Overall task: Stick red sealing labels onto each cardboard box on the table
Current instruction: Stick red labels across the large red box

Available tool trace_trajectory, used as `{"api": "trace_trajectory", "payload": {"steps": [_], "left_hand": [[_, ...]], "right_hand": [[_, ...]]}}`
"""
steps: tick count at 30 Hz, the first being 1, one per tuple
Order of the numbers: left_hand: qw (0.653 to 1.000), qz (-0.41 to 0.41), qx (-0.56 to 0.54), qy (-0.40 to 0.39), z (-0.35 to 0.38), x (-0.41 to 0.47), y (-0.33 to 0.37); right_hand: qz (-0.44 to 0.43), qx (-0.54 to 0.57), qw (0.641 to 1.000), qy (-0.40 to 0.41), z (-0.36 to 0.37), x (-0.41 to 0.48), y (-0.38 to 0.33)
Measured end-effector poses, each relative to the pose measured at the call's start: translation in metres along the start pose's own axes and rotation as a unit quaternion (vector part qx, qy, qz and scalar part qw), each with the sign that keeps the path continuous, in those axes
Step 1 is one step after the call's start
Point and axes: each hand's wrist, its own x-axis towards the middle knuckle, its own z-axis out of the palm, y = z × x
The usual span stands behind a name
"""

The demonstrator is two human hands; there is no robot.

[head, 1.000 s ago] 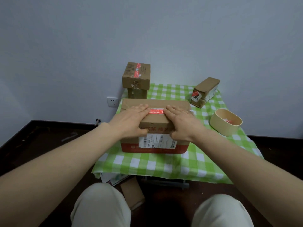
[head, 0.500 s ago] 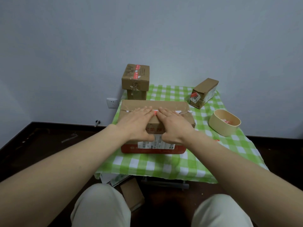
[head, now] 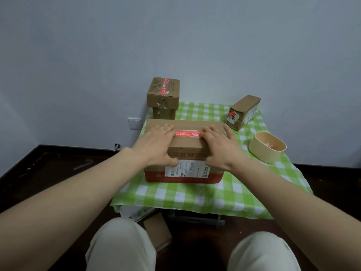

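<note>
The left hand (head: pixel 156 145) and right hand (head: pixel 220 147) press flat, fingers straight, on the near box (head: pixel 185 146) — the red label (head: pixel 187 133) lies between them, long axis left-to-right, equally near both.

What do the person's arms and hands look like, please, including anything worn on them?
The left arm and right arm are bare as far as the frame shows, with no sleeves in view. The left hand and right hand wear no gloves, and I see no rings, watch or bracelet.

Red label (head: pixel 188 133) flat atop large box (head: pixel 187 147).
</note>
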Motion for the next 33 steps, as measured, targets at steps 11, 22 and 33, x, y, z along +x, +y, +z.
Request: {"api": "trace_trajectory", "payload": {"steps": [11,22,33], "left_hand": [[0.999,0.010,0.027,-0.036,0.007,0.005,-0.002],[0.999,-0.018,0.028,-0.031,0.010,-0.009,-0.004],[0.715,-0.393,-0.576,0.043,0.003,-0.011,-0.016]], "right_hand": [[-0.029,0.020,0.999,-0.034,-0.001,0.011,-0.009],[-0.014,0.020,0.999,-0.024,0.005,0.000,-0.003],[0.291,0.509,0.810,-0.014,0.004,0.011,0.036]]}}
